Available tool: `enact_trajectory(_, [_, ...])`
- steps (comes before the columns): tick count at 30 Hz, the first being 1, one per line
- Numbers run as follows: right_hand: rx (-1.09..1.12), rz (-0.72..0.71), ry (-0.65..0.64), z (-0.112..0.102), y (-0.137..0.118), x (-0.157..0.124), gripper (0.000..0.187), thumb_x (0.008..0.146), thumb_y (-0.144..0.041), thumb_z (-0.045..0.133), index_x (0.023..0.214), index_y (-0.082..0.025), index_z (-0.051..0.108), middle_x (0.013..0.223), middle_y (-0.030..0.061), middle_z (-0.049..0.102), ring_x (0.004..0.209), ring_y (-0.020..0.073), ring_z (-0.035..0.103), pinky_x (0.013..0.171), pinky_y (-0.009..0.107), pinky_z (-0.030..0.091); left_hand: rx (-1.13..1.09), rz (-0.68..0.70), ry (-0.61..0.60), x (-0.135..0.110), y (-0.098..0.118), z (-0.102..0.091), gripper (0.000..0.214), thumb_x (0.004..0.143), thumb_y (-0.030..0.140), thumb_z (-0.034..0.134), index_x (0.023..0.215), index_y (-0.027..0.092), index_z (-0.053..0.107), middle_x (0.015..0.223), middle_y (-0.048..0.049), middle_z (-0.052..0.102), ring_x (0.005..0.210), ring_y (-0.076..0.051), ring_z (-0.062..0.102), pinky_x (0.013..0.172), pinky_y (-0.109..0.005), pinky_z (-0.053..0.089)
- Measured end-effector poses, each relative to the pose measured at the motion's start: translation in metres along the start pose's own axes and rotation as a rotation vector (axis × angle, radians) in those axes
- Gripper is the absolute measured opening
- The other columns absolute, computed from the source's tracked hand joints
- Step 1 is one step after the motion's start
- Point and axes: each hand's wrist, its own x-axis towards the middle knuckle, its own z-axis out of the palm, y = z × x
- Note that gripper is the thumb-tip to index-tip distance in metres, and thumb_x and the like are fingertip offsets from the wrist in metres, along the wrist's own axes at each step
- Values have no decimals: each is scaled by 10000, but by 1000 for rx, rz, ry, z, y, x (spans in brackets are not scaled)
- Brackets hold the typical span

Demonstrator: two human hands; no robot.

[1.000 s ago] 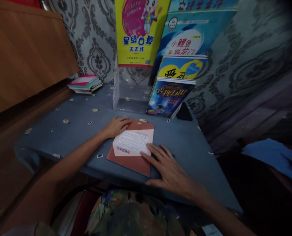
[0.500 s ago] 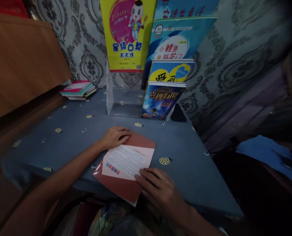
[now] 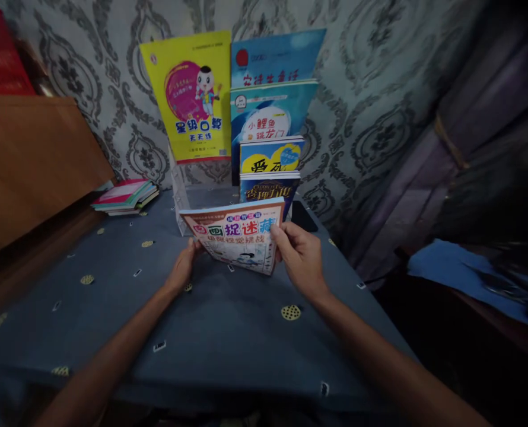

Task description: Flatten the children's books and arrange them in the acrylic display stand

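Observation:
Between my two hands I hold a thin book (image 3: 241,237), tilted up above the table with its colourful front cover facing me. My left hand (image 3: 184,265) grips its left edge, with part of the fingers hidden behind it. At the right edge my right hand (image 3: 300,255) pinches the book, thumb on the cover and fingers behind. Just beyond it stands a clear tiered book rack (image 3: 180,196), its lower front hidden by the book. On the rack are a yellow workbook (image 3: 197,101), two blue-green books (image 3: 273,107), a blue-and-yellow book (image 3: 270,155) and a dark blue book (image 3: 268,187).
A small stack of books (image 3: 126,196) lies at the back left of the table, near a wooden cabinet (image 3: 37,172). A dark flat object (image 3: 305,217) rests right of the rack. Patterned cloth covers the table (image 3: 228,332). Blue fabric (image 3: 460,273) lies at the right.
The book has gone from lying back cover up at the table's near edge to being held up, front cover showing, close to the rack. Both hands have moved forward with it. The view has shifted.

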Motion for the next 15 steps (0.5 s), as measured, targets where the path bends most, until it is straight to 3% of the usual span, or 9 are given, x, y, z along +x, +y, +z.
enact_trajectory(2, [41,25,63,3,8,11,400,942,-480,553,641,-225,486,564,-56,420,517,104,393,487,250,334,-90,31,57,4,2,15,725,827,812,536,1057,163,765,1132,-123,774,1164,-302,679,1096,-459,466])
enact_trajectory(7, [47,48,143,5,25,10,370,936,-491,533,682,-225,491,626,-38,450,577,118,407,534,256,354,-215,117,188,18,4,47,580,815,690,687,1071,174,754,1139,-90,778,1172,-254,685,1067,-377,506])
enact_trajectory(10, [-26,69,99,6,37,-2,334,942,-485,516,735,-224,519,664,-24,507,627,139,465,573,262,379,-228,156,191,23,4,53,588,815,695,684,1057,165,763,1148,-98,776,1214,-255,666,1101,-375,492])
enact_trajectory(15, [-134,59,36,10,53,-19,294,945,-467,520,764,-240,469,636,-56,451,596,132,448,572,254,359,-187,158,169,21,4,52,608,830,718,646,1053,165,762,1140,-93,779,1271,-264,631,1117,-388,481])
